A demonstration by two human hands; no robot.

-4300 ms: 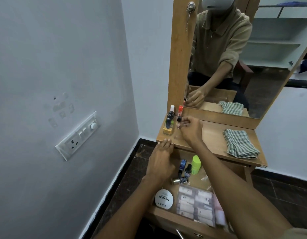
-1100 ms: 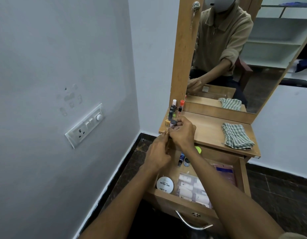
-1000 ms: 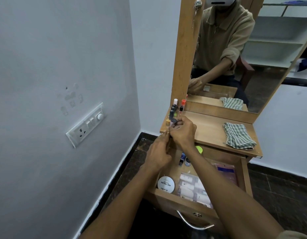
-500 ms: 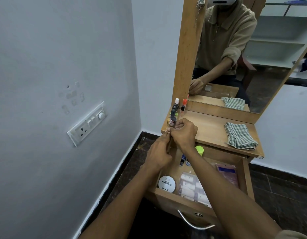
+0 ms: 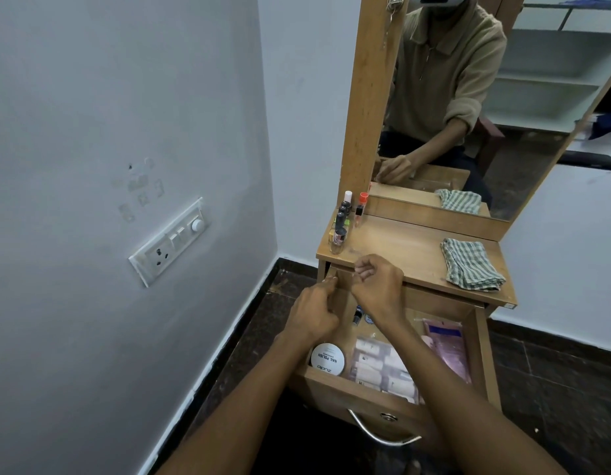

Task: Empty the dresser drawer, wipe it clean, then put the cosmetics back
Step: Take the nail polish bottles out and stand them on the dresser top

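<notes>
Your hands have just left a small bottle [image 5: 339,238] on the dresser top [image 5: 400,250] at frame centre. Right hand [image 5: 377,284] and left hand [image 5: 314,311] hover loosely curled, seemingly empty, above the drawer [image 5: 362,389]; more cosmetics await.

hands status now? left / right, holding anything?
Left hand: fingers curled shut over the open drawer; nothing visible in it.
Right hand: loosely curled by the dresser top edge; contents cannot be told.

Home bedrm: mirror dresser [image 5: 413,248], wall switchboard [image 5: 168,241].
</notes>
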